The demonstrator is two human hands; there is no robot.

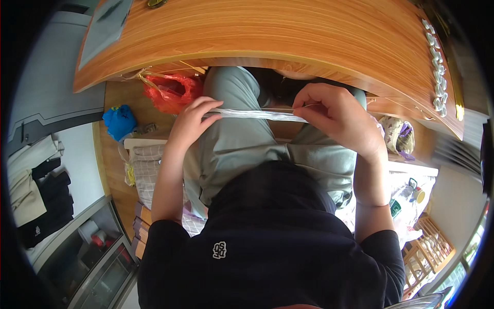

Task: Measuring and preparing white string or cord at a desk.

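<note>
A thin bundle of white strands [249, 114] is stretched nearly level above my lap. My left hand [191, 123] pinches its left end between thumb and fingers. At the other end, my right hand [342, 119] has its thumb and index finger closed on the bundle, and a fine loose strand shows near those fingertips. Whether the strands are thread, cord or thin strips I cannot make out. Below the bundle are my legs in grey-green trousers [234, 129]. Both hands are just short of the wooden table's front edge [247, 55].
Small white bundled pieces [439, 72] line the right end of the wooden table [278, 31]. A grey sheet [106, 28] lies at its left. On the floor to the left are a red plastic bag [172, 92] and a blue bag [120, 122]. A patterned bag [399, 135] stands at the right.
</note>
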